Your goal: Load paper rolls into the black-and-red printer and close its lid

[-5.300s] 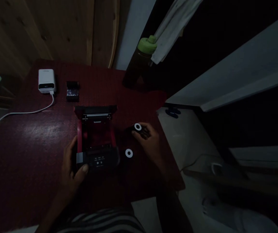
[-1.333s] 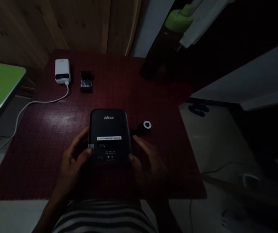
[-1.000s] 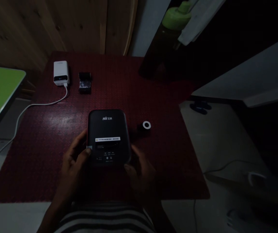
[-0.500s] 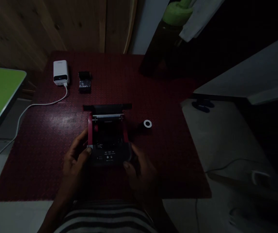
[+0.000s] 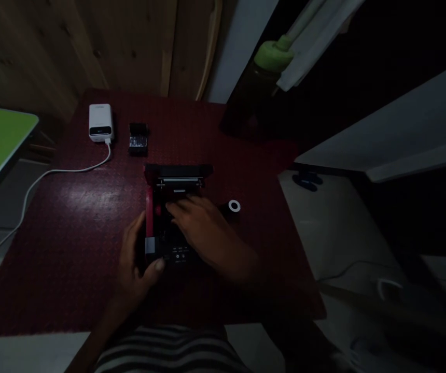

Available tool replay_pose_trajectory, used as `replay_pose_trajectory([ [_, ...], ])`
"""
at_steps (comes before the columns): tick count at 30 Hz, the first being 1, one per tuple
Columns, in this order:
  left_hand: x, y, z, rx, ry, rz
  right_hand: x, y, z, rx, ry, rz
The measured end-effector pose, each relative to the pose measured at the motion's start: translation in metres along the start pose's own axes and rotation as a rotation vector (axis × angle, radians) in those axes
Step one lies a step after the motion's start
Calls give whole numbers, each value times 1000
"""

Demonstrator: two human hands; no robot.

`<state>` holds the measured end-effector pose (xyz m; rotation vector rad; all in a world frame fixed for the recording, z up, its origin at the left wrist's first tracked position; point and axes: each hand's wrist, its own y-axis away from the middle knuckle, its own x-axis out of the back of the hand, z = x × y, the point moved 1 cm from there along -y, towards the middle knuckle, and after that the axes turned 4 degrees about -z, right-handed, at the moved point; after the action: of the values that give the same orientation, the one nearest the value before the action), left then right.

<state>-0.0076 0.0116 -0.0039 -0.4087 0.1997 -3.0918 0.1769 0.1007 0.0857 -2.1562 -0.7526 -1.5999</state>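
A small black and red label printer (image 5: 174,255) sits on the table with its lid (image 5: 180,171) raised. My left hand (image 5: 135,267) grips its front left corner, thumb on top near the grey button and fingers along the side. My right hand (image 5: 199,220) reaches over the right wall into the compartment, its fingers bent down and pressed together. The fingertips and whatever they hold are lost in the dark interior. Just right of the printer lies a black roll with a white ring-shaped end (image 5: 234,206).
A white power bank (image 5: 100,123) with a plugged-in cable (image 5: 67,170) is at the back left, beside a black wrapped piece (image 5: 138,139). A dark bottle with a green lid (image 5: 273,56) stands at the back right. A green tabletop (image 5: 1,140) borders the left.
The lid was closed a second ago and now stands open. My right hand has left the printer's front right corner and gone into the compartment. My left hand keeps its grip.
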Motion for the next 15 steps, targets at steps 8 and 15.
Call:
replay_pose_trajectory([
  [8, -1, -2, -2, -73, -9, -25, 4, -24, 2, -46, 31, -262],
  [15, -4, -2, -8, -120, -20, 1, 25, -15, -13, -53, 121, -215],
])
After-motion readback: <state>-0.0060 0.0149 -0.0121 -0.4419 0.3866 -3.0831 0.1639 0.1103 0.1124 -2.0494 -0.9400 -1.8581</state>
